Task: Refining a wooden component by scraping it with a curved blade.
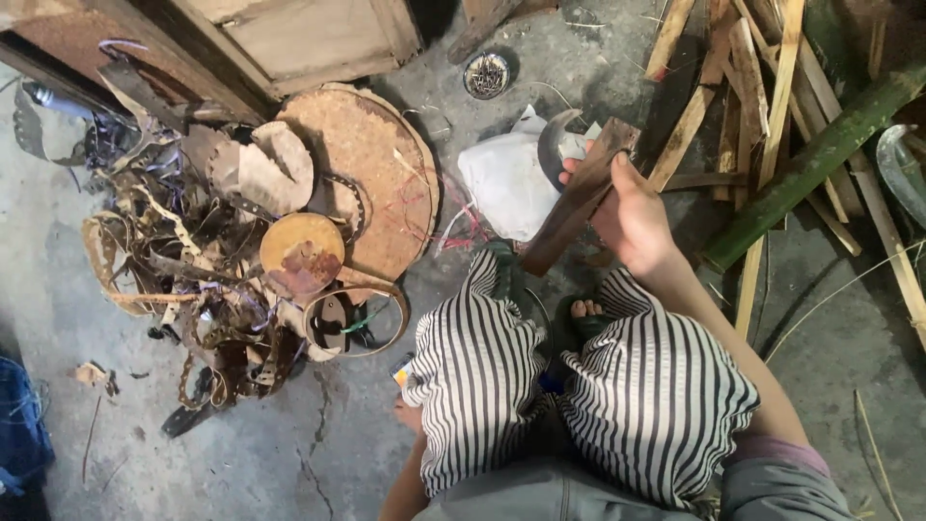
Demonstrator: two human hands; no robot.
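Right hand [632, 217]: closed around a dark wooden billet [579, 198], fingers wrapped across its upper half, thumb on the near face.
Wooden billet: held slanting, low end at 7 o'clock near the knees, high end at 1 o'clock; it sits just right of frame centre, above the striped trousers [579, 386].
Curved blade [555, 145]: a dark sickle-like edge showing at 11 o'clock of the right hand, just beside the billet's top; whether it is fixed to the wood cannot be told.
Handling, by judgement: the billet looks stiff, dense and rough-sawn, so unlikely to slip; the middle of its length, clear of the blade, seems the safest hold.
Left hand [410, 415]: low at 7 o'clock of the frame, mostly hidden behind the left knee; its grip cannot be told.
White bag [506, 183]: crumpled on the floor at 9 o'clock of the right hand, partly under the blade.
Scrap heap [207, 251]: leather-like strips, round cork-coloured discs and rusty rings, at 9 o'clock of the frame.
Split sticks [733, 87]: pale lengths piled at 1 o'clock, crossed by a green bamboo pole [820, 154].
Small tin [486, 74]: round, at 12 o'clock, on the concrete floor [318, 444].
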